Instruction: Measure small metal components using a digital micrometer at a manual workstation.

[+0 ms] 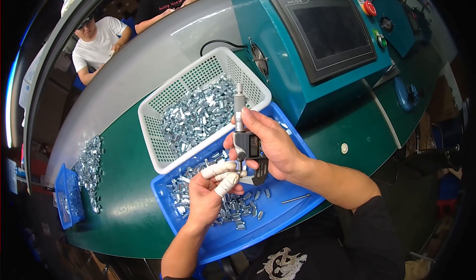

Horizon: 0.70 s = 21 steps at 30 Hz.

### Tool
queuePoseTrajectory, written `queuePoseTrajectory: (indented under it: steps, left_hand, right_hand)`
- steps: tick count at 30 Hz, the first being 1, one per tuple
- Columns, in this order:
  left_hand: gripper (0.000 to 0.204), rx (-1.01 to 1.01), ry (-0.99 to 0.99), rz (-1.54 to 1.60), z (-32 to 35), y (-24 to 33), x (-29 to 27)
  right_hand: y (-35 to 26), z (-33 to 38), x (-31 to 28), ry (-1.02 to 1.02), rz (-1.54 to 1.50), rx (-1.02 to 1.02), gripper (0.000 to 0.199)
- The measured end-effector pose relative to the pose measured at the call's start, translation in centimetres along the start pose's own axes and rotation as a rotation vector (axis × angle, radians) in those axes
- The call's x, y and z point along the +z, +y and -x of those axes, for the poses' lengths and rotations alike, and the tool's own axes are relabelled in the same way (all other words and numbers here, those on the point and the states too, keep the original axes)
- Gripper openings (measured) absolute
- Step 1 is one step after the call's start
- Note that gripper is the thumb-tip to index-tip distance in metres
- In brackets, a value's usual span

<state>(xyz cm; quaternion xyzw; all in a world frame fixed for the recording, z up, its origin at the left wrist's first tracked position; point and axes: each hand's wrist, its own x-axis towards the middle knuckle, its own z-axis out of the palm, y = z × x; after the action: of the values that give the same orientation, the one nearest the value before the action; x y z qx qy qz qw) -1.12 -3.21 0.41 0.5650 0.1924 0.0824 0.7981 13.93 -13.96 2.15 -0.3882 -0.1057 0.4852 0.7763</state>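
Observation:
My right hand [277, 143] is closed around a digital micrometer [254, 146], held upright with its thimble at the top and its dark frame below. The thumb rests against the sleeve under the thimble. White coverings wrap some fingertips of my left hand [206, 198], which pinch together at the micrometer's measuring gap. Whatever sits between those fingertips is mostly hidden. Under both hands lies a blue tray [171, 220] with many small shiny metal pieces [230, 211]. A thin metal rod [296, 198] lies on the tray's right side.
A white perforated basket [150, 143] full of similar pieces rests against the tray's far side. At left are a loose pile [90, 168] and a small blue basket [62, 200]. A teal machine [317, 99] with a screen stands at right. Two people sit beyond the table.

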Motion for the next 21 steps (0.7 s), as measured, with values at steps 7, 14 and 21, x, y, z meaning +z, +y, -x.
queuePoseTrajectory:
  steps: [7, 14, 21]
  left_hand:
    - [0.024, -0.017, -0.001, -0.011, 0.0, 0.0, 0.0]
    - [0.024, -0.004, -0.039, -0.003, -0.2, 0.3, -0.4]
    - [0.022, 0.017, -0.062, -0.163, -0.3, -0.5, -0.6]
  right_hand:
    - [0.0, 0.1, 0.0, -0.022, -0.006, 0.001, 0.039]
    - [-0.1, -0.2, 0.1, -0.028, -0.033, 0.002, 0.036]
    - [-0.3, 0.7, 0.4, 0.039, 0.119, -0.018, 0.034]
